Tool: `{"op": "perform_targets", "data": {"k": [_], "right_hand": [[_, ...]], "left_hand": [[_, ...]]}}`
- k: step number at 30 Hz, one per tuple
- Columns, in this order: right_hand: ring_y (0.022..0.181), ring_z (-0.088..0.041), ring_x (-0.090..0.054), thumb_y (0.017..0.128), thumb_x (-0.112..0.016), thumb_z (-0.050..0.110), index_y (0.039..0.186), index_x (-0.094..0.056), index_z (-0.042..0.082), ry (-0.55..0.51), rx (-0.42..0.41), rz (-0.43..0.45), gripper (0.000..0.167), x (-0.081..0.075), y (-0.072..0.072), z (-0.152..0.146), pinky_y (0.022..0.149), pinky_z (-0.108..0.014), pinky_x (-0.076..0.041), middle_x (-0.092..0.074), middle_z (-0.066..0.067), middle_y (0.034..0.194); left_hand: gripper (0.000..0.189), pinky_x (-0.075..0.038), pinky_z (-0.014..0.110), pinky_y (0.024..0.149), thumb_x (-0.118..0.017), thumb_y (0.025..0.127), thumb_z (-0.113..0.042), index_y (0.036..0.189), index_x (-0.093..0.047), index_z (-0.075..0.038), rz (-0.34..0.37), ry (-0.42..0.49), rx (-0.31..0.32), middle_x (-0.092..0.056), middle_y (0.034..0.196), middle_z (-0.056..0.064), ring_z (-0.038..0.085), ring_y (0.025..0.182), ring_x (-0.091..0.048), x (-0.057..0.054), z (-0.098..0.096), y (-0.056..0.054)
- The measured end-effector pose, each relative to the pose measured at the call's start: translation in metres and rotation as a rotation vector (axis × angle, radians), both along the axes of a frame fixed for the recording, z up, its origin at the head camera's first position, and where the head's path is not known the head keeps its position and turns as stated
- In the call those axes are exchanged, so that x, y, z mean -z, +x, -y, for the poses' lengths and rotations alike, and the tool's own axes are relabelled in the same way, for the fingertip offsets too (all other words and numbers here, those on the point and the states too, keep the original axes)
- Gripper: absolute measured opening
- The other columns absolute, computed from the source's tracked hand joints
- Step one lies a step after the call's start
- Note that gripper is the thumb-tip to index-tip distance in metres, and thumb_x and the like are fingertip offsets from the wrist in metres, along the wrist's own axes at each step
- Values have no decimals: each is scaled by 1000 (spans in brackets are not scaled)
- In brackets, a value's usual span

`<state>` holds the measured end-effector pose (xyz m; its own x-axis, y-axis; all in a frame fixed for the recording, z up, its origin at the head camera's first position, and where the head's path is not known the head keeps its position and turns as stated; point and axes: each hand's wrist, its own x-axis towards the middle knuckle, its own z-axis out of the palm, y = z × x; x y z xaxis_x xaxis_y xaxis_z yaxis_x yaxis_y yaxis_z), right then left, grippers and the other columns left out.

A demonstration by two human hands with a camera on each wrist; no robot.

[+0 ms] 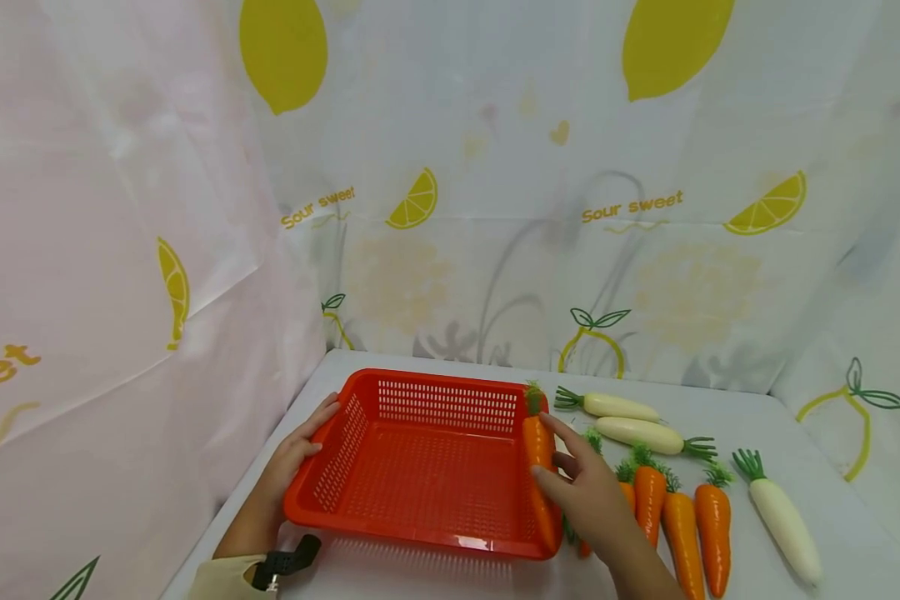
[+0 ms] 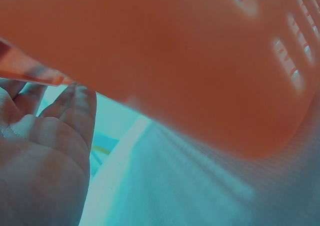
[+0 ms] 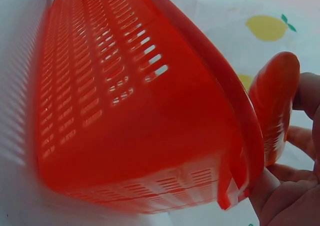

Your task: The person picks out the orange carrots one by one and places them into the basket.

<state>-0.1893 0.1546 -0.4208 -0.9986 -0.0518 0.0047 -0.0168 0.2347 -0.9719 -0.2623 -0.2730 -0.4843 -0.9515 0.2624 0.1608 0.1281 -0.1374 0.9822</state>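
While the straight-fingered left hand (image 1: 294, 452) touches a red plastic basket (image 1: 412, 533), the right hand (image 1: 582, 482) grips a tapered orange carrot (image 1: 537, 444).

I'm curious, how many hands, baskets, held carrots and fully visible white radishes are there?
Hands: 2 (left hand, right hand)
Red basket: 1
Held carrot: 1
Fully visible white radishes: 3
Total: 7

Looks like a small screened-off workspace, with a white desk (image 1: 750, 423) enclosed on three sides by pale hanging cloth (image 1: 457, 92) bearing printed lemons (image 1: 283, 54) and "Sour sweet" lettering (image 1: 632, 207); cannot be identified further.
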Motion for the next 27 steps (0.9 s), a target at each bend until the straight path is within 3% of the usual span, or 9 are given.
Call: {"op": "perform_targets", "data": {"k": [6,14,18,27], "right_hand": [[144,-44,-48,96,-75,24,155,-48,40,38,1,-2,67,-1,-2,5,101,-50,-57,-35,-2,168],[141,-40,-52,96,-75,23,155,-49,39,21,-26,-23,67,-2,-9,15,96,-48,-60,-41,-1,164],[139,-40,-54,96,-74,20,155,-49,37,13,-48,-44,67,-3,-13,18,94,-47,-61,-41,0,163],[138,-37,-55,95,-76,23,152,-51,42,121,-48,-57,66,-7,-22,28,96,-50,-60,-47,-1,160]], "left_hand": [[65,-47,24,110,-31,101,2,165,-28,-9,-11,1,5,-8,178,3,22,162,-12,1,-1,-1],[65,-47,22,109,-30,101,2,165,-29,-9,-13,-16,-6,-11,177,0,8,158,-20,1,2,-1],[65,-44,19,110,-29,101,3,165,-29,-7,-11,-8,-2,-10,177,1,15,161,-13,0,2,-1],[65,-45,20,110,-31,100,4,164,-29,-5,-31,-9,-5,-10,177,5,25,163,-8,0,1,-3]]}}
